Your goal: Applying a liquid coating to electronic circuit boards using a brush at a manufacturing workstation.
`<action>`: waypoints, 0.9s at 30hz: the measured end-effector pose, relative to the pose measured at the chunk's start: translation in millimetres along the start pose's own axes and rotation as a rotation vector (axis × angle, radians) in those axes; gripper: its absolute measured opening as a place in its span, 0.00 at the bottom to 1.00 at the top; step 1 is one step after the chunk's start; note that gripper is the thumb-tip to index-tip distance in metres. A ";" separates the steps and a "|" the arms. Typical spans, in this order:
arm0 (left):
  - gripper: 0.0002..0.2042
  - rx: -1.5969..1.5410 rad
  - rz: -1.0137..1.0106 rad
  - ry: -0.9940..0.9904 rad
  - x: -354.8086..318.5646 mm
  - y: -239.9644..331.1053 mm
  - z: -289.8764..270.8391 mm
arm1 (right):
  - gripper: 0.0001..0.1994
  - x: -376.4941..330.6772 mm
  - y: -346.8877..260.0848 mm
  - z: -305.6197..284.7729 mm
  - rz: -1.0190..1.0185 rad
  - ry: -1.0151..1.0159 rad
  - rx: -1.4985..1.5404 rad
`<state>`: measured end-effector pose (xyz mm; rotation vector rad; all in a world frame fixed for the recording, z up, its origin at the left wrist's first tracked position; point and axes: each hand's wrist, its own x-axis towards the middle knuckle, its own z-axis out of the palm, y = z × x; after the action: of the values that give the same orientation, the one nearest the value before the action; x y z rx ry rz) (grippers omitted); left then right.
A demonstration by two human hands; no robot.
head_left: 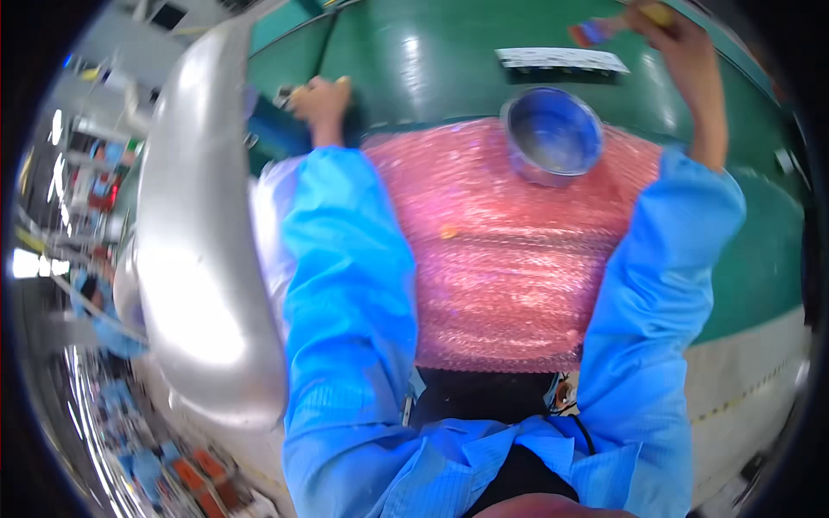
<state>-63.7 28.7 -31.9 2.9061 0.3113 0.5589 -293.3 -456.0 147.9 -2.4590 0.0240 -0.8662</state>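
Observation:
At the far right, my right hand point(686, 45) is raised over the green tabletop, fingers closed and blurred by motion. A small red-and-blue thing point(589, 34) shows at its fingertips, too smeared to name. My left hand point(322, 102) is at the far left with its fingers curled, next to a small metallic piece point(283, 97); what it grips is hidden. Between my arms, a blue round tub point(553, 134) stands on pink bubble wrap point(509, 259). Past the tub lies a white strip with dark marks point(563, 60). Yellow tips show on some fingers.
A large shiny curved metal housing point(199, 224) takes up the left side, close to my left arm. The green table point(458, 43) spreads beyond the bubble wrap. A person in blue point(108, 315) and workbenches with parts are at the far left.

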 end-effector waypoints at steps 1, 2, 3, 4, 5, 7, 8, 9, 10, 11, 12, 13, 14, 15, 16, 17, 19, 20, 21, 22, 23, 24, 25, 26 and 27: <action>0.34 -0.117 -0.092 -0.018 -15.7 19.9 -3.9 | 0.12 1.5 13.9 5.1 -0.032 0.004 0.099; 0.36 -0.104 -0.125 -0.013 -24.5 22.9 -7.5 | 0.13 1.3 16.2 9.5 -0.057 0.013 0.201; 0.36 -0.085 -0.145 -0.014 -28.3 12.3 -10.4 | 0.13 -0.9 11.4 17.6 -0.060 -0.006 0.222; 0.38 -0.086 -0.176 -0.012 -25.0 5.2 -12.4 | 0.13 0.7 5.3 20.6 -0.029 -0.017 0.226; 0.40 -0.091 -0.200 -0.011 -21.7 0.9 -13.5 | 0.13 1.0 0.8 21.4 0.006 -0.025 0.226; 0.42 -0.080 -0.191 0.021 -20.7 -4.8 -12.6 | 0.08 -1.7 -18.6 22.9 -0.034 0.016 0.354; 0.42 -0.067 -0.191 0.000 -19.2 -2.6 -11.5 | 0.07 -4.4 -28.5 24.9 -0.071 0.067 0.476; 0.43 -0.053 -0.191 -0.021 -17.1 0.1 -10.5 | 0.07 -6.4 -32.3 26.2 -0.065 0.077 0.473; 0.43 -0.052 -0.186 -0.025 -17.8 2.7 -8.4 | 0.06 -7.8 -34.2 25.6 -0.051 0.070 0.469; 0.43 -0.038 -0.192 -0.033 -18.5 4.6 -6.6 | 0.05 -8.7 -33.5 25.2 -0.038 0.063 0.466; 0.44 -0.023 -0.200 -0.041 -18.8 5.8 -5.4 | 0.05 -8.6 -30.3 25.6 -0.033 0.064 0.465; 0.44 -0.023 -0.195 -0.045 -18.8 8.5 -4.8 | 0.04 -8.2 -26.1 24.9 -0.014 0.066 0.337; 0.44 -0.036 -0.204 -0.078 -18.6 10.3 -4.6 | 0.05 -7.9 -22.6 24.6 0.004 0.067 0.209; 0.44 -0.048 -0.213 -0.110 -19.3 11.4 -4.2 | 0.05 -7.4 -20.4 24.5 0.009 0.065 0.206; 0.44 -0.044 -0.211 -0.106 -16.3 8.9 -5.6 | 0.04 -5.1 -21.3 24.8 0.022 0.057 0.268; 0.44 -0.028 -0.214 -0.109 -13.9 6.5 -6.8 | 0.04 -3.8 -22.7 24.7 0.034 0.048 0.330; 0.44 -0.012 -0.213 -0.119 -12.7 5.3 -9.2 | 0.05 -3.7 -24.6 24.4 0.039 0.039 0.325; 0.43 -0.023 -0.210 -0.140 -13.2 6.5 -10.9 | 0.05 -3.8 -24.9 24.5 0.043 0.028 0.316; 0.43 -0.033 -0.207 -0.161 -13.7 7.5 -13.2 | 0.05 -3.8 -25.3 24.6 0.049 0.027 0.313; 0.43 -0.028 -0.204 -0.165 -14.5 7.0 -16.4 | 0.05 -4.3 -25.4 25.2 0.059 0.029 0.328; 0.41 -0.049 -0.203 -0.157 -15.0 6.0 -20.3 | 0.05 -4.8 -25.6 25.8 0.068 0.030 0.344; 0.39 -0.068 -0.202 -0.149 -16.0 5.5 -23.8 | 0.05 -5.2 -25.9 26.0 0.076 0.029 0.347; 0.39 -0.066 -0.197 -0.154 -19.2 9.9 -28.9 | 0.05 -5.5 -26.0 24.8 0.077 0.024 0.331; 0.35 -0.107 -0.203 -0.196 -22.2 13.3 -34.4 | 0.05 -6.0 -25.9 24.3 0.078 0.019 0.316; 0.32 -0.146 -0.207 -0.243 -26.0 18.3 -40.6 | 0.05 -6.8 -25.5 24.5 0.092 0.019 0.312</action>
<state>-99.7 10.0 0.0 2.7184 0.5055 0.1855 -288.2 -421.2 140.3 -2.1427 0.0077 -0.7884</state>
